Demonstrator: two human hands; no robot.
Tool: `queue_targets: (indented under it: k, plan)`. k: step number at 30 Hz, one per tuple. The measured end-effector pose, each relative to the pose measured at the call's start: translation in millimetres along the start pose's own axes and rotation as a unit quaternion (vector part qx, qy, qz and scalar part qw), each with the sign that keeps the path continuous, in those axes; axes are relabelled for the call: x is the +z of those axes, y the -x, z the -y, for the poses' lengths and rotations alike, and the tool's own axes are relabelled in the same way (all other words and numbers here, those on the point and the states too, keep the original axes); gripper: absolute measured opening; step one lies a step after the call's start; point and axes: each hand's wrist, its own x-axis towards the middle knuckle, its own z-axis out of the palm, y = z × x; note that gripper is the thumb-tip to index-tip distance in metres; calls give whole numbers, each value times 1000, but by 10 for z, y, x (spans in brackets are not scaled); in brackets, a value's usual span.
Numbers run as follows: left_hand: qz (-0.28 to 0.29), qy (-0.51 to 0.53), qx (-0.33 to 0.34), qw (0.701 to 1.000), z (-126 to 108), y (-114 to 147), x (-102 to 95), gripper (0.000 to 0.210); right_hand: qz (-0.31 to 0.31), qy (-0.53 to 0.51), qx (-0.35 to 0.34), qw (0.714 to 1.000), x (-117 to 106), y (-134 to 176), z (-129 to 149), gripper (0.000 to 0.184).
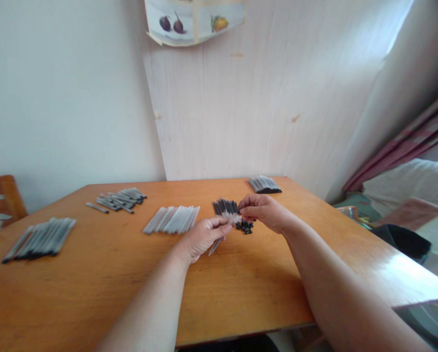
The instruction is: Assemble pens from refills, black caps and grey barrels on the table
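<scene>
My left hand (206,238) is closed round a translucent pen barrel (215,246), which slants down toward me below the fingers. My right hand (261,210) is pinched just beyond the barrel's upper end; what sits between its fingertips is too small to make out. Under the right fingers lies a small heap of black pen plugs (245,226). Behind both hands is a bundle of dark pen refills (225,207), partly covered by them. To the left of my left hand, a row of clear empty pen barrels (172,219) lies side by side.
Black-tipped pens lie in a row (40,238) at the left, a loose pile (119,199) at the back left and another row (265,184) at the back right. The wooden table (104,274) meets a wall behind. A wooden chair (6,198) stands at the left.
</scene>
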Motion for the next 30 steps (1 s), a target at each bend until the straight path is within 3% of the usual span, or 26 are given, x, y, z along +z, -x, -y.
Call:
queue_targets:
  k: [30]
  plan:
    - [11, -7, -5, 1000, 37, -20, -7, 46, 45, 30, -8, 999, 27, 25, 35, 14]
